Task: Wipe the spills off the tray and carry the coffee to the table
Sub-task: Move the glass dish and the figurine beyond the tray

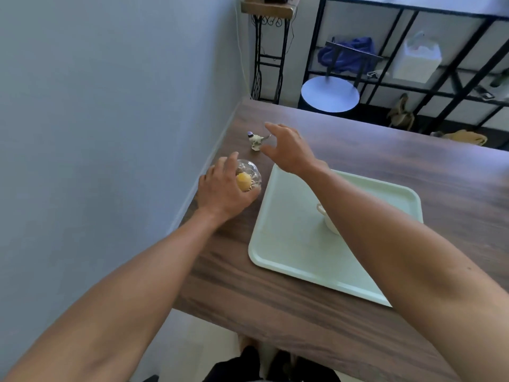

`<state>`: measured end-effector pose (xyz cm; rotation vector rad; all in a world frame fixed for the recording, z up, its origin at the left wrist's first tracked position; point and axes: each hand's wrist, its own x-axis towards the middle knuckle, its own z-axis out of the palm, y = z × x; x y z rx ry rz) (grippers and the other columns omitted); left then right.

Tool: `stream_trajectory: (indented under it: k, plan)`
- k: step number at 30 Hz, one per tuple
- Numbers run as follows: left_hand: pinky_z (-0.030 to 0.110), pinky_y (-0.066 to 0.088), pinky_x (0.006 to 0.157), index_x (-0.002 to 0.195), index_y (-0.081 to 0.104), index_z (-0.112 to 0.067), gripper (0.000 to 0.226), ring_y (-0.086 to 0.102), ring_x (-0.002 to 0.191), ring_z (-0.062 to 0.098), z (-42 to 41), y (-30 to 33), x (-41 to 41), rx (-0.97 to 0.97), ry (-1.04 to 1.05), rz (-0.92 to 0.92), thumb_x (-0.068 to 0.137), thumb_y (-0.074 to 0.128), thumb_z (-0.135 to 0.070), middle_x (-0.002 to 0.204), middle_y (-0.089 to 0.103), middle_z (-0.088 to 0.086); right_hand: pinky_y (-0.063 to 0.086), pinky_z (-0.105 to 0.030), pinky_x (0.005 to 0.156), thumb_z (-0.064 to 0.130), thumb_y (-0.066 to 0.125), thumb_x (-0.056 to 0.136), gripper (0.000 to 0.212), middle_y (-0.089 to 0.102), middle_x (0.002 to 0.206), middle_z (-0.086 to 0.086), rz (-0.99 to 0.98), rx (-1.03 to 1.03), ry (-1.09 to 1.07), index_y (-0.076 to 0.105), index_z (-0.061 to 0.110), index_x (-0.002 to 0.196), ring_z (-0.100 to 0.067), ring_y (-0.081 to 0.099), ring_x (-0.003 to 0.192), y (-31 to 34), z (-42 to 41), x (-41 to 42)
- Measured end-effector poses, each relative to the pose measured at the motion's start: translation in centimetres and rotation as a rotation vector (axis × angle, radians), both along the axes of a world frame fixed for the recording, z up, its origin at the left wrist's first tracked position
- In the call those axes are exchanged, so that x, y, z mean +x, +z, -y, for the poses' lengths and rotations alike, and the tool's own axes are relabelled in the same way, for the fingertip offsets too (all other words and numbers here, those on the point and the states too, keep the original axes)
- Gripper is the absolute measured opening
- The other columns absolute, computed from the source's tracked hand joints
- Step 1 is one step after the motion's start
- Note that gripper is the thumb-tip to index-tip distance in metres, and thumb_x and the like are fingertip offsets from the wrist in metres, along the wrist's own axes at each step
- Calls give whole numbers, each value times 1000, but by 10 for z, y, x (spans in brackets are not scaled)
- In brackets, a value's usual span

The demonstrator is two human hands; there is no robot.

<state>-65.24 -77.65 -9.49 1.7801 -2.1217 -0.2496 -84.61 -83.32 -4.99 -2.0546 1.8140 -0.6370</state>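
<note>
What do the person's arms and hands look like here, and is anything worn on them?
Both arms are bare as far up as the view shows, with no sleeves in sight. The left hand and right hand wear no gloves. No watch, ring or bracelet shows. Nothing is wrapped round either wrist.

A pale mint-green tray [289, 260] is lying on the dark brown wood-grain worktop [385, 150]; beside the tray, a clear glass dome [252, 172] is showing yellow inside.
</note>
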Motion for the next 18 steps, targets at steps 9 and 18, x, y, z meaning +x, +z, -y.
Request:
stream_trajectory:
  k: [9, 18]
  plan:
    - [43, 48, 92, 153, 32, -29, 101, 57, 117, 31, 9, -29, 9, -22, -9, -45, 68, 66, -73, 133, 56, 4, 45, -39, 83, 30, 68, 92, 30, 70, 117, -10, -54, 65, -83, 69, 11, 115, -33, 60, 110, -37, 47, 12]
    - [42, 47, 98, 153, 35, -20, 103, 52, 120, 34, 58, -24, -8, 24, -16, -162, 69, 78, -62, 134, 54, 11, 52, -39, 70, 28, 68, 88, 17, 70, 92, -8, 14, 87, -240, 71, 12, 94, -31, 64, 85, -41, 66, -5]
